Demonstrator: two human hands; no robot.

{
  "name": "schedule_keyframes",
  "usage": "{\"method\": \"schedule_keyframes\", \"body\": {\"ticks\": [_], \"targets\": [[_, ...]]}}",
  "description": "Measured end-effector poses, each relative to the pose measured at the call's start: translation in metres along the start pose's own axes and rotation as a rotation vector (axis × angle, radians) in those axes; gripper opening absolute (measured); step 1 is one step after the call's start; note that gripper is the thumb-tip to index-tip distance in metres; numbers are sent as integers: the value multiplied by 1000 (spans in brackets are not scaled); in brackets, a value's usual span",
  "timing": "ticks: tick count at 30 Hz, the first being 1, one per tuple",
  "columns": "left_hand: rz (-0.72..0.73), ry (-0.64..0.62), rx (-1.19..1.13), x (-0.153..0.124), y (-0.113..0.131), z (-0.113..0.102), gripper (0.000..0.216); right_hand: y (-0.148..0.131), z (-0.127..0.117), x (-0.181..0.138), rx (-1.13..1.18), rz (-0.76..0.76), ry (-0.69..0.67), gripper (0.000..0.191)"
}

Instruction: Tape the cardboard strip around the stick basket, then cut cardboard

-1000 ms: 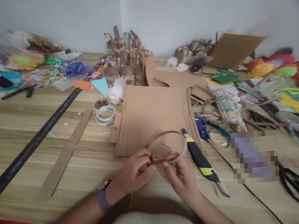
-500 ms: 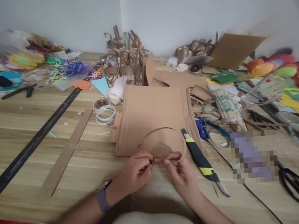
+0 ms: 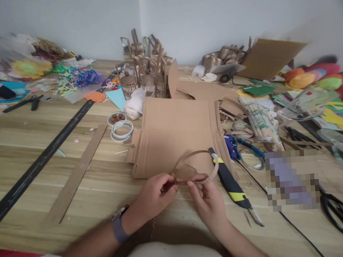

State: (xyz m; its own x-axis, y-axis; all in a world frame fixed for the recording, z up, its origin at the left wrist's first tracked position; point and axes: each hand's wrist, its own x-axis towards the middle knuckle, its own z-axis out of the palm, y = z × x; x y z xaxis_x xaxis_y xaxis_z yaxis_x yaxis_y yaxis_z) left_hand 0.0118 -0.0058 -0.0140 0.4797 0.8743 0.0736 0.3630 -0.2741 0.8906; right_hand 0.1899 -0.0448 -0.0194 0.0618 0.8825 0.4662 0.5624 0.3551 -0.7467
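Observation:
A thin brown strip (image 3: 195, 153), seemingly cardboard, is bent into a loop between my two hands. My left hand (image 3: 158, 192) is closed, with thumb and fingers pinching one part of it. Opposite, my right hand (image 3: 209, 202) pinches the strip between thumb and forefinger, their tips close to the left ones. The loop arches over the near edge of a flat cardboard sheet (image 3: 174, 124). Just right of the loop lies a black tool (image 3: 229, 181) with yellow bands and a narrow metallic end. Fingers partly hide where the strip's ends meet.
Left lie a long cardboard strip (image 3: 80, 170) and tape rolls (image 3: 121, 130). Small lidded baskets (image 3: 129, 84) stand behind the sheet. On the right are a blue glue gun (image 3: 230, 146) with a black cord, a bundle of sticks (image 3: 258, 116) and black scissors (image 3: 340, 214).
The strip's loop has tilted and dropped lower, its right side now hanging by the black tool. My left fingers have shifted slightly on the strip; my right hand stays nearly in place.

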Motion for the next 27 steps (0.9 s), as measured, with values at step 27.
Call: {"method": "schedule_keyframes", "body": {"ticks": [27], "targets": [[-46,73,-33,2,1,-1,11,4,5,6,683,508,-98,26]]}}
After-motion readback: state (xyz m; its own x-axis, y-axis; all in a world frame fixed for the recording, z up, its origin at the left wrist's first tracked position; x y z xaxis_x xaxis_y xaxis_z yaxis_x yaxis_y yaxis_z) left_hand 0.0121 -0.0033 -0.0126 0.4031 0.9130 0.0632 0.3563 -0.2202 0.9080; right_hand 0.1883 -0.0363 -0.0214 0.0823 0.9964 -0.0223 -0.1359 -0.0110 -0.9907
